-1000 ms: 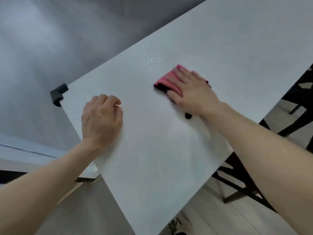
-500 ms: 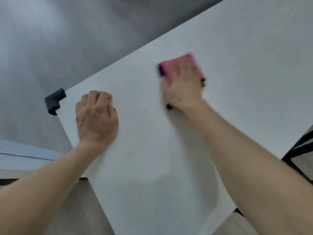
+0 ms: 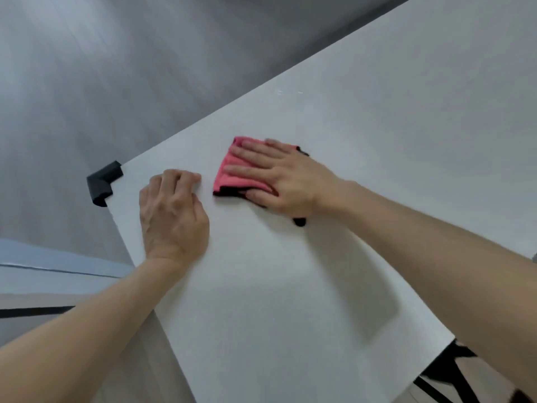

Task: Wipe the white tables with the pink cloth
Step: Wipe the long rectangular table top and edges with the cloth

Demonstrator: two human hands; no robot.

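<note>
Pink cloth under right hand, fingers flat; left hand curled, empty, on white table.

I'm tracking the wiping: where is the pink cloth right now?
In the head view, the folded pink cloth lies on the white table under the flat right hand, beside the left hand.

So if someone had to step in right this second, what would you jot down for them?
Left hand: rests on the white table near the black corner guard, fingers curled, holding nothing.
Right hand: flat fingers press the folded pink cloth onto the tabletop, just beside the left hand.
Done: the cloth is on the table in wiping position; how much is already clean cannot be told.
Left: small specks near the far edge, beyond the cloth, and probably the rest of the top.
</note>
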